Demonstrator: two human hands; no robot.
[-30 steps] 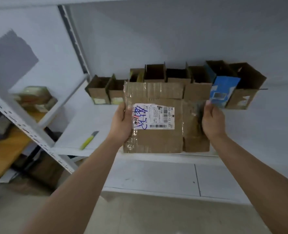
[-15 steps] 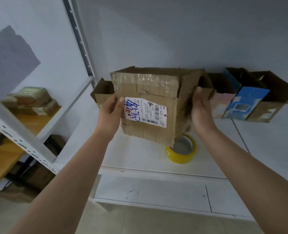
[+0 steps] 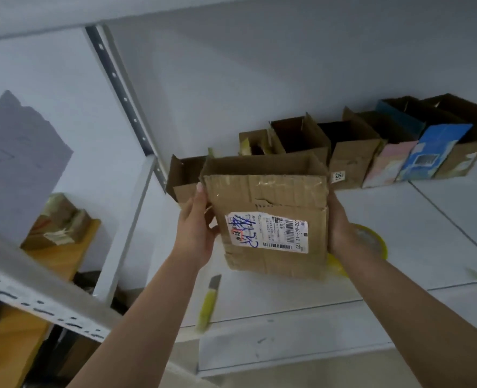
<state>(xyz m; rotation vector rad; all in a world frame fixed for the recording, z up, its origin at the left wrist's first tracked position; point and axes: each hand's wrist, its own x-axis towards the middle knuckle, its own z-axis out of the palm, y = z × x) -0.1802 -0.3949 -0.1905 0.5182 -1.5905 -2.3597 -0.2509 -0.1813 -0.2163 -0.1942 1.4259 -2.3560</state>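
Two hands are holding the open cardboard box (image 3: 268, 217) over the shelf (image 3: 416, 219): left hand (image 3: 196, 229) fingers curling round its side, right hand (image 3: 340, 228) fingers hidden. Squeezing creased walls risks buckling, dropping it onto tape roll (image 3: 373, 242) beneath right fingers.

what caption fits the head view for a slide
Left hand and right hand hold an open cardboard box at a white shelf.

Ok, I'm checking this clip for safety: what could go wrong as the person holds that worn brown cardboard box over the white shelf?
Lowered now, the worn brown cardboard box, held between left hand and right hand, could land on the yellow tape roll behind it and tip. The yellow utility knife lies near the front edge of the white shelf; a forearm might knock it off.
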